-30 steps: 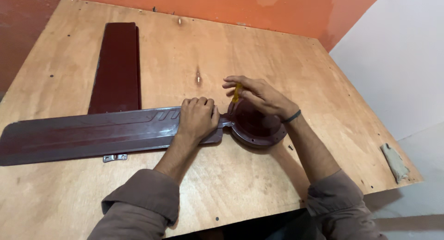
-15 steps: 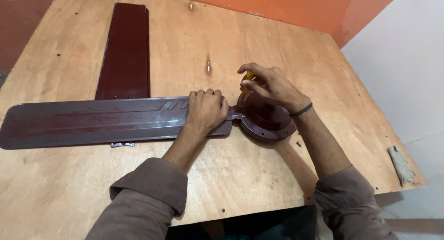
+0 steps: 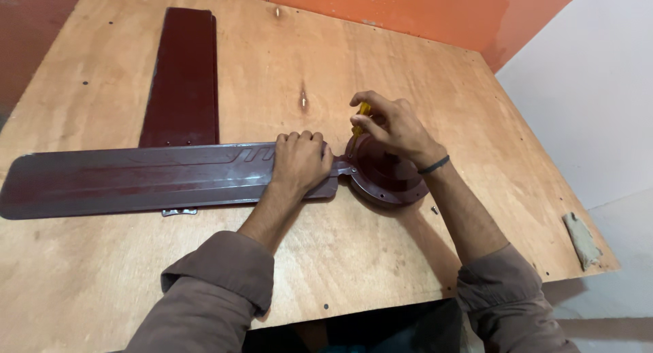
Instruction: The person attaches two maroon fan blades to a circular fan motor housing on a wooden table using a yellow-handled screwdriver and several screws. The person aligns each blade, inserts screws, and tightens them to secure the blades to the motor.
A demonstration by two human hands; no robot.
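lying flat: two fan blades (image 3: 143, 179), one hub (image 3: 384, 173).

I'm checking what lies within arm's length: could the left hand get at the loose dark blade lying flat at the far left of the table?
Probably yes. The left hand presses on the near fan blade, and the loose blade lies just beyond it, uncovered, with bare plywood table beside it. It would have to let go first.

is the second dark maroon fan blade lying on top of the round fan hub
No, the second dark maroon fan blade lies flat on the plywood table, apart from the round maroon fan hub under the right hand.
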